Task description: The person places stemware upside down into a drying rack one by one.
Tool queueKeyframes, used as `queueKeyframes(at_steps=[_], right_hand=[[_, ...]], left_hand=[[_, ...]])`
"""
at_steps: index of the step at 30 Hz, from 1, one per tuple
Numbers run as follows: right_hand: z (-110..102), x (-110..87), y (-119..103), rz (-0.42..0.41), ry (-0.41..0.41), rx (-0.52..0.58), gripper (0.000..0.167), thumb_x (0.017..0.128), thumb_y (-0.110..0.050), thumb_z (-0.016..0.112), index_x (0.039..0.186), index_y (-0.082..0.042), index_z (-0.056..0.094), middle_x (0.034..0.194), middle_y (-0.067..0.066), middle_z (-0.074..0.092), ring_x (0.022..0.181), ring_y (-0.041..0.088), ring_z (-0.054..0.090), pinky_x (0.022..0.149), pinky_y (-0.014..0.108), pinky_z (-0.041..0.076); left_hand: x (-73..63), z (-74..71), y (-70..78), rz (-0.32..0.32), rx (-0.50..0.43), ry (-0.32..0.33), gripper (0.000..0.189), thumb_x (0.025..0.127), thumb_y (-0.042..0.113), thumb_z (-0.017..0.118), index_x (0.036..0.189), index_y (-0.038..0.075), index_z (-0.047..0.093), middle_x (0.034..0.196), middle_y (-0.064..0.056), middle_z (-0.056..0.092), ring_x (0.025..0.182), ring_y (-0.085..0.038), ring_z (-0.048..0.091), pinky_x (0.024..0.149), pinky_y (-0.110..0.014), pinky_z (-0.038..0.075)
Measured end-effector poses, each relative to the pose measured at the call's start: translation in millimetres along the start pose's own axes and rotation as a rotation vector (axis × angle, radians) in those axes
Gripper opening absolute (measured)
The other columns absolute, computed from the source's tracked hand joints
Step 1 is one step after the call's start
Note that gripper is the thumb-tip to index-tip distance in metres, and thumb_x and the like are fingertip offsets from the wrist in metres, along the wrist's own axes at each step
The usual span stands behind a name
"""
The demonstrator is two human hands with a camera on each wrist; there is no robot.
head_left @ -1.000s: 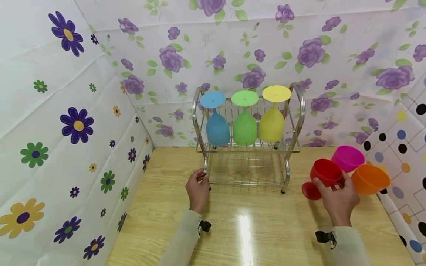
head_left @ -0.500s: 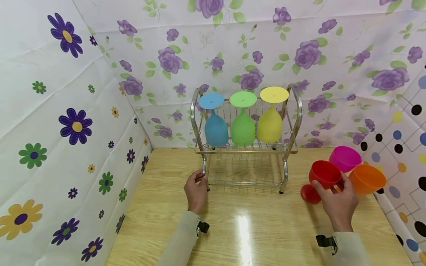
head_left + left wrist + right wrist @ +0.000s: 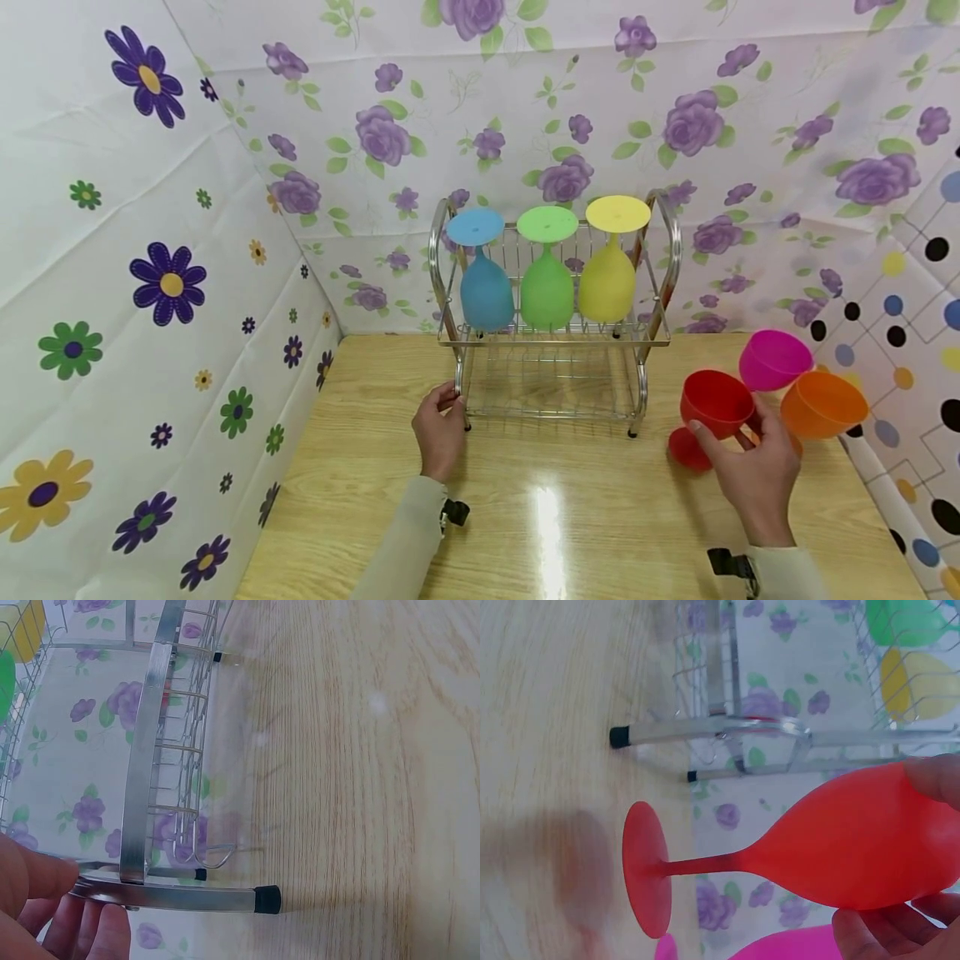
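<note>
My right hand (image 3: pixel 756 479) holds a red plastic goblet (image 3: pixel 712 410) by its bowl, thumb on one side and fingers on the other. In the right wrist view, the red goblet's stem and round foot (image 3: pixel 646 870) point toward the tabletop. My left hand (image 3: pixel 441 429) grips the left front leg of a two-tier metal dish rack (image 3: pixel 555 342); in the left wrist view thumb and fingers pinch that leg (image 3: pixel 180 895). On the rack's upper tier a blue goblet (image 3: pixel 486 292), a green goblet (image 3: pixel 547 292) and a yellow goblet (image 3: pixel 607 283) stand upside down in a row.
A magenta goblet (image 3: pixel 775 362) and an orange goblet (image 3: pixel 823 407) stand upright at the right, close behind and beside my right hand. The rack's lower wire tier (image 3: pixel 551 412) sits low over the wooden table (image 3: pixel 480 517). Flowered sheets (image 3: pixel 420 67) enclose the back and left.
My right hand has moved the red goblet slightly left and toward me, away from the magenta and orange ones. The left hand stays on the rack leg.
</note>
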State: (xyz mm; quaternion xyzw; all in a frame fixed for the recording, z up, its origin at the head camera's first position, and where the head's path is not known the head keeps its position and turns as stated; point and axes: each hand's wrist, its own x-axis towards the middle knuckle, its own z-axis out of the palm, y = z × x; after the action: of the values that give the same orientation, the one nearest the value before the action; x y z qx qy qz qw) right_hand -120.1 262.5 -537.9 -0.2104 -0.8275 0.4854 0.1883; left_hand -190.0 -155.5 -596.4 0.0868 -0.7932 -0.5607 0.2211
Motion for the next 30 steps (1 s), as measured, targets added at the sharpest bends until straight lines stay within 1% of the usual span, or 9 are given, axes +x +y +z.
queueKeyframes(at_steps=[5,8,11,12,16,19,23,26,30], right_hand=[[-1.5,-10.3,-7.9,-0.077,0.009,-0.008,0.095,0.083,-0.031,0.093,0.163,-0.023,0.043,0.155,0.006,0.057,0.136,0.032,0.059,0.103,0.034,0.052],[-1.8,-15.6,-12.1,-0.118,0.012,-0.024,0.094,0.083,-0.029,0.094,0.162,-0.024,0.045,0.154,0.007,0.058,0.134,0.034,0.060,0.103,0.034,0.052],[-2.2,-21.7,-17.0,-0.160,0.009,-0.044,0.093,0.081,-0.026,0.095,0.161,-0.020,0.047,0.149,0.012,0.060,0.132,0.036,0.060,0.103,0.036,0.052],[-2.2,-23.9,-18.8,-0.176,0.008,-0.050,0.092,0.081,-0.024,0.095,0.160,-0.018,0.048,0.148,0.013,0.061,0.130,0.036,0.061,0.102,0.034,0.052],[-1.2,-30.9,-24.2,-0.253,-0.010,-0.057,0.093,0.079,-0.019,0.096,0.159,-0.011,0.049,0.144,0.015,0.062,0.127,0.036,0.063,0.099,0.018,0.050],[1.6,-34.9,-24.6,-0.315,-0.024,-0.052,0.096,0.076,-0.014,0.097,0.158,-0.008,0.049,0.143,0.017,0.061,0.125,0.037,0.063,0.096,0.002,0.042],[5.4,-41.6,-24.6,-0.395,-0.035,-0.035,0.098,0.072,-0.008,0.098,0.157,-0.006,0.049,0.141,0.021,0.061,0.122,0.039,0.063,0.093,-0.005,0.035],[7.5,-47.1,-25.3,-0.436,-0.046,-0.023,0.100,0.070,-0.005,0.098,0.157,-0.006,0.050,0.140,0.020,0.062,0.120,0.038,0.064,0.095,-0.005,0.034],[10.1,-53.7,-27.8,-0.458,-0.068,-0.010,0.100,0.067,-0.001,0.098,0.155,-0.004,0.051,0.141,0.019,0.064,0.121,0.034,0.063,0.098,-0.003,0.037]], left_hand=[[0.7,-0.3,-0.4,-0.016,0.003,-0.006,0.029,0.099,0.005,0.075,0.126,0.012,0.075,0.111,-0.006,0.076,0.104,-0.023,0.074,0.085,-0.037,0.067],[1.0,-0.6,-0.2,-0.032,0.000,-0.011,0.028,0.099,0.007,0.075,0.126,0.014,0.075,0.112,-0.005,0.075,0.105,-0.021,0.073,0.086,-0.037,0.067],[0.8,-0.9,0.6,-0.040,-0.004,-0.014,0.028,0.099,0.007,0.075,0.127,0.013,0.075,0.113,-0.005,0.075,0.106,-0.021,0.073,0.087,-0.038,0.067],[0.6,-1.1,1.2,-0.043,-0.007,-0.016,0.029,0.099,0.007,0.075,0.127,0.013,0.075,0.113,-0.005,0.075,0.107,-0.021,0.073,0.088,-0.039,0.067],[-1.6,-2.7,4.6,-0.049,-0.022,-0.021,0.030,0.099,0.008,0.075,0.128,0.014,0.074,0.116,-0.005,0.073,0.110,-0.022,0.072,0.091,-0.043,0.066],[-3.6,-5.0,8.0,-0.048,-0.031,-0.025,0.031,0.099,0.008,0.075,0.129,0.015,0.074,0.118,-0.005,0.072,0.112,-0.023,0.071,0.091,-0.043,0.066],[-7.1,-9.2,12.7,-0.031,-0.036,-0.032,0.029,0.100,0.014,0.075,0.128,0.015,0.074,0.119,-0.006,0.071,0.114,-0.024,0.071,0.090,-0.039,0.066],[-11.2,-13.5,16.4,-0.024,-0.050,-0.047,0.029,0.100,0.019,0.076,0.128,0.014,0.074,0.119,-0.007,0.070,0.114,-0.024,0.070,0.089,-0.036,0.066],[-16.7,-18.8,21.2,-0.016,-0.072,-0.069,0.030,0.099,0.019,0.077,0.128,0.012,0.074,0.122,-0.009,0.070,0.115,-0.026,0.069,0.090,-0.034,0.066]])
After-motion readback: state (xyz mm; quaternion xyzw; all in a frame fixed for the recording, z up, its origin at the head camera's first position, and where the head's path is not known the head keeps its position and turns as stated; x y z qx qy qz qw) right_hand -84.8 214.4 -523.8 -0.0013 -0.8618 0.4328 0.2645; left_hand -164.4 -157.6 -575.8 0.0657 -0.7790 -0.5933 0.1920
